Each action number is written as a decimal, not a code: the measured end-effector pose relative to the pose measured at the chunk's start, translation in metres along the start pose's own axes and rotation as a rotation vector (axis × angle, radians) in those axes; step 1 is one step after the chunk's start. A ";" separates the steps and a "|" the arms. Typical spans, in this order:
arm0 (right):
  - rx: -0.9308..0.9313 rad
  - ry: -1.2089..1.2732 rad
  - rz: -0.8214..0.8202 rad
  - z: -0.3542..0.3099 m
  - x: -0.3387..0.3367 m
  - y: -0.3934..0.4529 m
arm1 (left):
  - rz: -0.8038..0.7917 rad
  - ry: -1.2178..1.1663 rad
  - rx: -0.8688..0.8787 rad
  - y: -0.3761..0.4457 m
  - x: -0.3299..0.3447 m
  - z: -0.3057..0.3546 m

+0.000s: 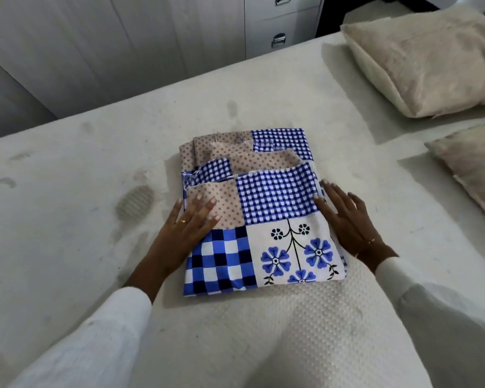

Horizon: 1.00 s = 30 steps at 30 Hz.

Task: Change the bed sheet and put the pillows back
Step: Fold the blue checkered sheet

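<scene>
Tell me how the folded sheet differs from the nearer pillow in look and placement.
The folded sheet is patterned in blue checks, dots and flowers; the nearer pillow is plain cream with no cover. The sheet lies flat mid-mattress with the left hand and right hand resting on it; the pillow sits untouched at the right edge, partly out of frame. Both lie on the bare mattress.
</scene>
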State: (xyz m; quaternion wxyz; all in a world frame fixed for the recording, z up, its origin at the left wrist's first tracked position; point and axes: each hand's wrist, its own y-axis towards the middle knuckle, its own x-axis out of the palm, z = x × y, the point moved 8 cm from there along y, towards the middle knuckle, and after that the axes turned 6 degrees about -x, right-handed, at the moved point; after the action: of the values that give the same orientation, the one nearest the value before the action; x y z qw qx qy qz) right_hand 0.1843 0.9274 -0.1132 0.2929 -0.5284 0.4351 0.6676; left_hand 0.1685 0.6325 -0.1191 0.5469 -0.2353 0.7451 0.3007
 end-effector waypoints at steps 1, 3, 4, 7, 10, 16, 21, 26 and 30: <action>-0.037 -0.012 0.039 0.004 -0.001 0.006 | 0.008 0.005 0.037 0.004 0.005 -0.001; -0.164 -0.054 0.100 0.005 -0.003 0.017 | 0.011 -0.008 0.081 0.009 0.009 -0.004; -0.241 -0.078 0.111 0.003 -0.001 0.021 | 0.003 -0.013 0.098 0.011 0.012 -0.005; -0.434 -0.151 0.077 -0.003 0.005 0.032 | 0.005 -0.022 0.129 0.015 0.016 -0.008; -0.503 -0.175 -0.037 0.004 0.014 0.034 | -0.058 -0.094 0.106 0.022 0.021 -0.012; -0.368 0.025 -0.163 0.007 0.028 0.031 | -0.285 -0.294 0.067 0.024 0.034 -0.019; -0.267 0.321 -0.107 0.009 0.030 0.034 | -0.299 -0.597 0.022 0.030 0.026 -0.026; 0.477 0.652 -0.038 0.065 0.037 0.034 | -0.479 -1.333 -0.873 0.024 0.037 -0.051; 0.935 1.041 -0.066 0.073 0.040 0.046 | -0.492 -1.511 -1.266 0.035 0.044 -0.047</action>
State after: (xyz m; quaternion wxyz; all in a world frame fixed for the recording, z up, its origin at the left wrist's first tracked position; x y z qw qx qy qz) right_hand 0.1019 0.9687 -0.1345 0.2630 -0.6111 0.7441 0.0615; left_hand 0.1000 0.6235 -0.1437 0.6965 -0.3769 -0.1606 0.5892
